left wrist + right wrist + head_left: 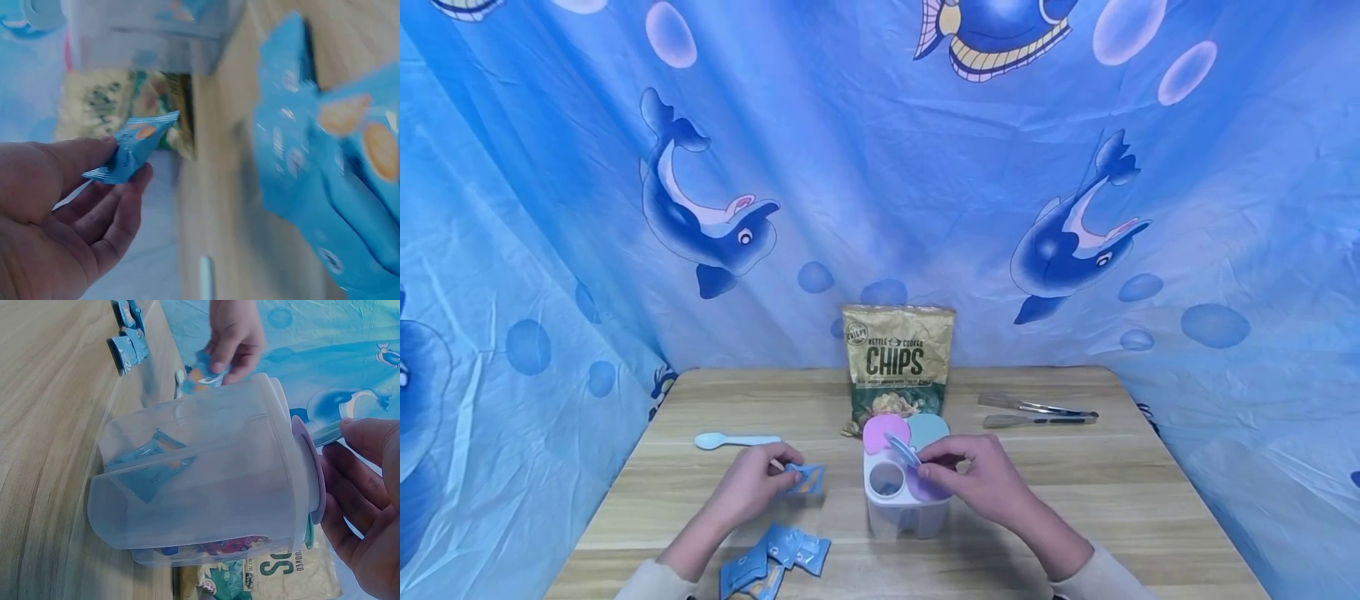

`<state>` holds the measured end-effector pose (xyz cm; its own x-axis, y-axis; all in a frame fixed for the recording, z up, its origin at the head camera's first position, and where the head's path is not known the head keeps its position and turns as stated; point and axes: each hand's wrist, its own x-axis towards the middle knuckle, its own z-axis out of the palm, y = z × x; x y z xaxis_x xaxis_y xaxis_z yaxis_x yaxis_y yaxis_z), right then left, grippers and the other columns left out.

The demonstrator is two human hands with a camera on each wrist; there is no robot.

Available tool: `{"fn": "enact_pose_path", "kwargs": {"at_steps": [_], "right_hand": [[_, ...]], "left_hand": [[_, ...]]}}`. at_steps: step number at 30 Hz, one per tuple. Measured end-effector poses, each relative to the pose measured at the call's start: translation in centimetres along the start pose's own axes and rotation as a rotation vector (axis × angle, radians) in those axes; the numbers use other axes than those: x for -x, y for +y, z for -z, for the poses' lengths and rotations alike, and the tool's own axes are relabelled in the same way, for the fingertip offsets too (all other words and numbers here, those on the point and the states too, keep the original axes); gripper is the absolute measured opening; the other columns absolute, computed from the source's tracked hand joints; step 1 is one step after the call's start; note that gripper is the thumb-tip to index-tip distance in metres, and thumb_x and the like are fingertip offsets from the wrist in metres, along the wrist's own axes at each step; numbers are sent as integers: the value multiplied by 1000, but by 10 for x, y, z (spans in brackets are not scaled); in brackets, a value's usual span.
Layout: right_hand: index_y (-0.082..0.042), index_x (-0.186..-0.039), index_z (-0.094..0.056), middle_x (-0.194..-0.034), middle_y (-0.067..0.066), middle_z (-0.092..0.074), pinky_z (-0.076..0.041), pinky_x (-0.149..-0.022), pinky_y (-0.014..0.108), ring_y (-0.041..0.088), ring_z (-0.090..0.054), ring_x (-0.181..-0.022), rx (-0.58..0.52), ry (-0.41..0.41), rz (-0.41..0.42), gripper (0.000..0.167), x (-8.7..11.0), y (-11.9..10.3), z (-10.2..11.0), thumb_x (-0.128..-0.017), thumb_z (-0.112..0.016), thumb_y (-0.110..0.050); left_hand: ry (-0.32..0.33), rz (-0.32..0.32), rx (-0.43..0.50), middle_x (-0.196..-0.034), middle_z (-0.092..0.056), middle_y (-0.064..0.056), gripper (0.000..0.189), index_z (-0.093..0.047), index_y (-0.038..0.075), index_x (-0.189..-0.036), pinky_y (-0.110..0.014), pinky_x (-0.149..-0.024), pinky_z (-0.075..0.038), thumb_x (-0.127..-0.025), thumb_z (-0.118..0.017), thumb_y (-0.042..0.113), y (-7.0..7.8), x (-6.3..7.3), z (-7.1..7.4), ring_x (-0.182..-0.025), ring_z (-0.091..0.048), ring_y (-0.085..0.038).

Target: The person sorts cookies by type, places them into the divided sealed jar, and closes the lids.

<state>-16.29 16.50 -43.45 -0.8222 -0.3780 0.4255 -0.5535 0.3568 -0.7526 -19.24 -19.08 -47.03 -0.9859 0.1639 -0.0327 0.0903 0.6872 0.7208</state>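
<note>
In the head view, my left hand [758,478] pinches a blue snack packet [807,478] beside the four-lidded container [904,518]; my right hand [979,475] pinches its raised pale-blue lid [899,447]. The bag [898,358] reads "CRISPY", "KETTLE COOKED CHIPS". Wood-grain table [790,400], dolphin-print curtain [880,183]. Left wrist: the packet's lettering blurs. Right wrist: a second packet [150,467] shows inside the container.

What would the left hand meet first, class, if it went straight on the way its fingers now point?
Most likely the translucent lidded container, with the blue snack packet held by the left hand touching first. Height is hard to judge, so it might pass over instead.
</note>
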Motion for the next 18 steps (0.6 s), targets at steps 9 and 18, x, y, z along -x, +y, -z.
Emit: {"fn": "enact_pose_path", "kwargs": {"at_steps": [9,18], "right_hand": [[-17,-101,-81,-90,-9,-78,-61,-68,30,6,-70,-77,-5,3,-2,12,0,-1,0,-89,-81,-19],[-17,-101,-81,-90,-10,-78,-61,-69,31,5,-70,-78,1,8,1,12,1,-1,0,-88,-81,-18]], "left_hand": [[101,-78,134,-93,-73,6,24,-74,18,-107,-24,-75,-58,-85,-84,12,50,13,9,-85,-69,-10],[99,-163,236,-95,-74,4,20,-75,18,-104,-24,-76,-58,-86,-83,15,82,18,7,-87,-70,-11]]}}
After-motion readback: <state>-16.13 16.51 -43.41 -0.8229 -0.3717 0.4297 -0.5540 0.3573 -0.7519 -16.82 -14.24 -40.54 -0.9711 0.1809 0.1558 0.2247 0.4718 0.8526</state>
